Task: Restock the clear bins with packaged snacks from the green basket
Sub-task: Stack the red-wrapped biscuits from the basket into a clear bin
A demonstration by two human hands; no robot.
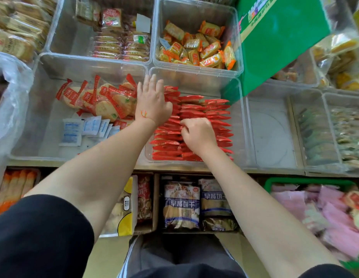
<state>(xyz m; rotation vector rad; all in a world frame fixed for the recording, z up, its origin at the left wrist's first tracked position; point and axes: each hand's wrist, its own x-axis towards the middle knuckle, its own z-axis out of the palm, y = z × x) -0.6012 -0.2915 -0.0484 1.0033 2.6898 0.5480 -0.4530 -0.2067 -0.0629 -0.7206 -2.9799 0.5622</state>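
Both hands inside the clear bin (237, 125) of red snack packets (212, 115), packed in upright rows. Left hand (152, 101) flat, fingers straight, pressing the left rows. Right hand (197, 133) curled, pinching packets mid-row — just beside the left. Green basket (290, 180) low at right, holding pink packets (335, 213).

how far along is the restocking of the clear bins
Done: the middle bin already holds neat rows of red packs. In hand: the left hand lies flat against the rows, and the right hand pinches packs into line. Left: the green basket is full of pink packs, and the bin to the right looks bare.
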